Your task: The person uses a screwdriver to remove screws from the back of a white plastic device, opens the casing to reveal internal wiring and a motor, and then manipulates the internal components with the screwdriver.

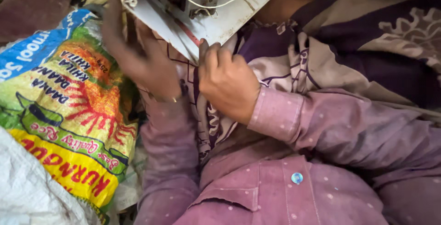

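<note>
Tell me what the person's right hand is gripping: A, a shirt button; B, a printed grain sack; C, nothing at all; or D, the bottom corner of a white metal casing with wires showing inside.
D: the right hand has its fingers closed on the lower corner of the white metal casing, whose open side shows pale wires, while the printed sack lies apart beside the left hand.

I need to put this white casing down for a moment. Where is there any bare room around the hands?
Hardly any. Only the patterned purple cloth right of the right hand lies uncovered. Left of the left hand, the printed sack and white sack crowd in. The white casing fills the top.
</note>
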